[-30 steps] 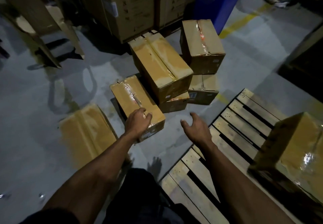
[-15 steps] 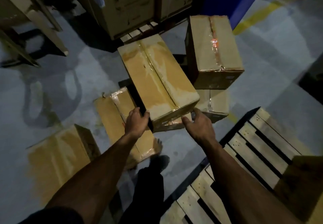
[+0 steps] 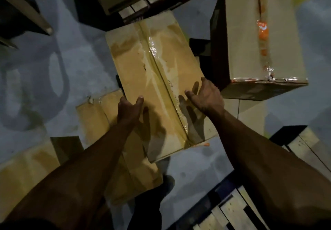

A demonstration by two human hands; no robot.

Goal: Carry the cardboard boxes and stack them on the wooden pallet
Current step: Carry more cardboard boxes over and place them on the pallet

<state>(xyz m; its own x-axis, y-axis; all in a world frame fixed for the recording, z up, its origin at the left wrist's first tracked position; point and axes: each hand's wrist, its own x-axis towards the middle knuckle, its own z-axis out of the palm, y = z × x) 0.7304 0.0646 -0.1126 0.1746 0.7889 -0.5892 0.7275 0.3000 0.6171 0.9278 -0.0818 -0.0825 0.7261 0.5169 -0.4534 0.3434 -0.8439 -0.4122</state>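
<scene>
Nearest the camera, both forearms reach forward and down, and at the lower right the slats of the wooden pallet (image 3: 232, 210) show, the landing spot for these boxes, just beside the pile so the carry is short. One pallet for certain here; the slats at the far top may belong to a second under the big cartons, though I cannot tell.

Now the hands. The left hand (image 3: 129, 110) is spread, thumb and fingers splayed over the near left part of the taped box (image 3: 154, 79); the right hand (image 3: 206, 95) is spread too, fingers straight and fanned, at the box's right edge. Neither is wrapped around anything: both are apart, one to each side, framing the box as if to take it by its long sides. Whether the palms actually touch the cardboard, I cannot say; their shadows fall close on the lid.

That taped box lies on top of the pile, tilted, propped over the lower box (image 3: 96, 118) to its left, so it looks like the natural one to lift first.

Count the cardboard boxes: the taped one, the lower one, a blurred box (image 3: 26, 168) at the near left, a pale box (image 3: 250, 115) behind the right arm, and the tall box (image 3: 259, 41) farther right with orange marks. Five, all off the pallet.
</scene>
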